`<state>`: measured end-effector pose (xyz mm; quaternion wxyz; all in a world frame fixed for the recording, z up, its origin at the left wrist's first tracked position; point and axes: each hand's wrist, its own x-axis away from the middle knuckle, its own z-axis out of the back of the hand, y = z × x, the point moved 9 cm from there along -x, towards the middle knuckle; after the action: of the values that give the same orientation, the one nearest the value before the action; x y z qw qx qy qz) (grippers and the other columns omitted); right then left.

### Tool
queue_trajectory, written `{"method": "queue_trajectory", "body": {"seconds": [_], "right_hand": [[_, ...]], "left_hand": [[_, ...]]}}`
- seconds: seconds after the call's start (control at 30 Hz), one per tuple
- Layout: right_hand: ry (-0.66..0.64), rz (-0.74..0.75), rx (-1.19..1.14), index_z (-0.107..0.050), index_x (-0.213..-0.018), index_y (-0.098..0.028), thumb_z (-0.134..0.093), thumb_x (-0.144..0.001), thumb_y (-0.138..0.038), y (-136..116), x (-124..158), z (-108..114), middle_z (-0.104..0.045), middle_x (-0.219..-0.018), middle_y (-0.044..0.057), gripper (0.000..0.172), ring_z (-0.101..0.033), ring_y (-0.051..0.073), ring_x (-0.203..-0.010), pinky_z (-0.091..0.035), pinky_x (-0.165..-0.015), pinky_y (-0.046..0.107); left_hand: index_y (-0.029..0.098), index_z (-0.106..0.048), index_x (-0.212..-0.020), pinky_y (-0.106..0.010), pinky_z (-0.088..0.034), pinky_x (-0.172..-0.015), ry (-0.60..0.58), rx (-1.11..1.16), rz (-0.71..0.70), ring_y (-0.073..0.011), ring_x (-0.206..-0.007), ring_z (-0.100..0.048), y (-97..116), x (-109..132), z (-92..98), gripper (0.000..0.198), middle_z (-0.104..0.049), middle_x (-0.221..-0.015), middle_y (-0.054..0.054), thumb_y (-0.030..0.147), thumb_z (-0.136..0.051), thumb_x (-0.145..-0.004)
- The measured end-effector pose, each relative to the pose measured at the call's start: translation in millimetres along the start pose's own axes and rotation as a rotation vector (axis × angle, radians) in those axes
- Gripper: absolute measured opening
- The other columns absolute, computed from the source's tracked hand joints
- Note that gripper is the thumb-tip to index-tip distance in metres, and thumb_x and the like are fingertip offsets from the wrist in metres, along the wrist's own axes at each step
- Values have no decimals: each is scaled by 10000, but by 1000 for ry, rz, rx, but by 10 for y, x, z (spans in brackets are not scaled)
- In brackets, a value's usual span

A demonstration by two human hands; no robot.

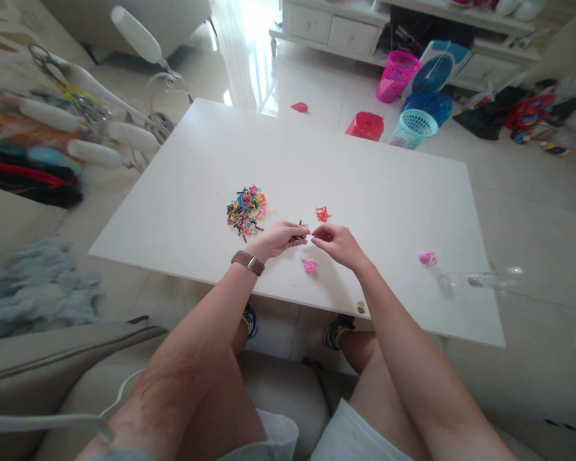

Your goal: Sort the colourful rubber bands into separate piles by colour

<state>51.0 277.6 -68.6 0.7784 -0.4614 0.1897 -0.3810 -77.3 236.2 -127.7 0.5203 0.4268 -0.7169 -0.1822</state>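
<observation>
A few dark bands (301, 229) are pinched in the left hand (279, 239) and a red piece (322, 235) seems nipped by the right hand (342, 246) just over the table (413, 192), where a red cluster (323, 214) and a pink cluster (310, 265) are laid apart and the mixed heap (246, 210) is judged mostly unsorted.

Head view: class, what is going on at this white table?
A seated person's left hand pinches small dark bands, and the right hand seems to pinch a red piece beside it, over the white table. A multicoloured pile lies beyond the left hand. A red cluster and a pink cluster lie near the hands.
</observation>
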Motion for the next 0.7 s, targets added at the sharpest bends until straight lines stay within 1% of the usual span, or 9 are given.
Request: {"method": "queue_trajectory", "body": {"seconds": [0.13, 0.27, 0.33, 0.43, 0.5, 0.57, 0.63, 0.7], "right_hand": [[29, -45, -88, -729, -848, -177, -760, -818, -414, 41, -13, -21, -759, -813, 58, 240, -688, 182, -738, -536, -705, 302], [-16, -196, -289, -760, -845, -162, -801, -763, -523, 200, -14, -130, -760, -775, 65, 372, -691, 177, -711, -558, -706, 307], [-31, -263, -404, -776, -843, -159, -845, -703, -532, 254, -7, -185, -771, -797, 67, 404, -693, 170, -717, -574, -730, 310], [7, -330, -485, -774, -788, -157, -895, -624, -501, 298, 2, -180, -768, -766, 62, 400, -678, 155, -683, -579, -722, 307], [31, -362, -483, -760, -737, -152, -907, -595, -464, 318, 7, -132, -750, -711, 56, 372, -656, 144, -638, -568, -684, 298], [64, -377, -477, -742, -702, -152, -903, -586, -430, 337, 6, -39, -731, -672, 50, 341, -639, 138, -611, -553, -655, 292], [125, -371, -474, -730, -694, -158, -890, -597, -414, 358, 1, 101, -717, -661, 43, 318, -633, 138, -612, -542, -649, 291], [203, -358, -473, -726, -707, -164, -872, -616, -405, 382, 2, 247, -712, -671, 39, 296, -632, 138, -626, -537, -658, 293]], "left_hand": [[84, -728, -723, -210, -562, -781, -30, -14, 1, -99, -710, -663, 0, 20, -41, 125, -706, -734, -81, 89, -822, -805], [88, -713, -695, -214, -562, -806, -56, -9, 4, -99, -717, -669, -13, 20, -71, 169, -708, -717, -78, 116, -822, -822], [90, -718, -704, -204, -561, -797, -58, -12, 1, -98, -723, -675, -16, 22, -78, 163, -715, -717, -78, 120, -815, -831], [89, -737, -729, -209, -566, -793, -48, -50, -26, -104, -724, -684, 6, 27, -76, 138, -730, -730, -85, 132, -820, -832], [87, -741, -726, -232, -573, -809, -38, -76, -42, -115, -725, -692, 20, 28, -64, 145, -739, -747, -100, 146, -832, -821], [85, -738, -706, -251, -575, -802, -2, -112, -55, -119, -700, -690, 26, 28, -22, 165, -743, -756, -112, 159, -843, -808], [87, -743, -696, -262, -571, -755, 40, -195, -62, -115, -642, -668, 15, 28, 23, 172, -745, -749, -118, 176, -858, -788], [97, -747, -671, -269, -552, -679, 48, -332, -56, -109, -567, -624, -30, 29, 26, 186, -734, -698, -109, 198, -874, -761]]}}
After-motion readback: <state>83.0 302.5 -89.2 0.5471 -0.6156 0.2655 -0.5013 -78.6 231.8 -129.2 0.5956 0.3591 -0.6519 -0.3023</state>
